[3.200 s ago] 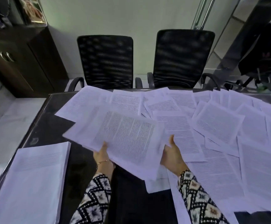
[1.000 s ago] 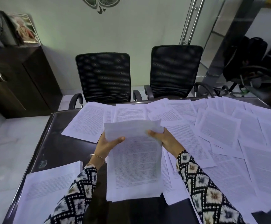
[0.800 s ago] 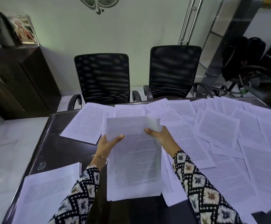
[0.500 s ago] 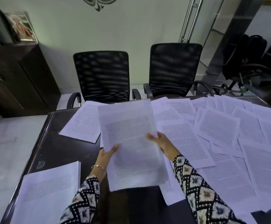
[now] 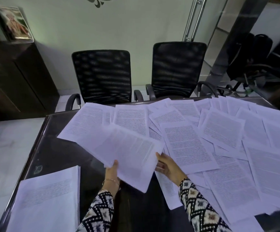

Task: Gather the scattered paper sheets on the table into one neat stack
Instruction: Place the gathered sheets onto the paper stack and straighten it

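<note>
Above table (image 5: 64, 156): left hand (image 5: 112, 175) grips tilted sheet bundle (image 5: 127, 151); right hand (image 5: 168, 167) beside it, hold unclear.

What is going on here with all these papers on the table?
A person is collecting printed sheets. The left hand holds a bundle of sheets raised above the dark table, and the right hand touches the bundle's right edge; whether it grips is unclear. A tidy stack lies at the near left corner. Many loose sheets lie scattered across the far and right parts, not yet gathered.
</note>
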Action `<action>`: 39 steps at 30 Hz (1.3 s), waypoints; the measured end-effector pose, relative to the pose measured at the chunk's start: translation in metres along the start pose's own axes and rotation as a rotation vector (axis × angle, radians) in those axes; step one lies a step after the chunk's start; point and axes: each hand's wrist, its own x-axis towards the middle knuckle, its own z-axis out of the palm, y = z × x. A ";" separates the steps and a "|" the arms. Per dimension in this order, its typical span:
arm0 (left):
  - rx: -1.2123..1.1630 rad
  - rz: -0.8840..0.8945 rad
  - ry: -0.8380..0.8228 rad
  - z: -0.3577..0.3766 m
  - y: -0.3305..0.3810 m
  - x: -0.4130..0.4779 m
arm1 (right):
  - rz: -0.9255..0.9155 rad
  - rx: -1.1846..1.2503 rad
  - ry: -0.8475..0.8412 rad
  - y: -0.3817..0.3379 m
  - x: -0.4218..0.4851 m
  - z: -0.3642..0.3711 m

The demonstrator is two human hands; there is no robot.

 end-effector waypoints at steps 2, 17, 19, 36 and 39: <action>0.024 -0.129 -0.175 0.000 -0.017 -0.008 | 0.015 -0.047 0.023 0.013 0.000 0.003; 0.707 -0.216 -0.322 -0.067 0.019 0.032 | 0.184 -0.311 -0.134 0.016 -0.006 -0.055; 0.834 -0.181 -0.344 -0.063 0.020 0.037 | 0.150 -0.308 -0.041 0.020 -0.004 -0.041; 0.120 -0.182 -0.077 -0.068 -0.008 -0.021 | 0.088 -0.226 0.256 0.044 0.010 -0.018; -0.001 -0.128 -0.110 -0.067 -0.003 -0.026 | 0.098 -0.185 0.197 0.041 0.008 -0.009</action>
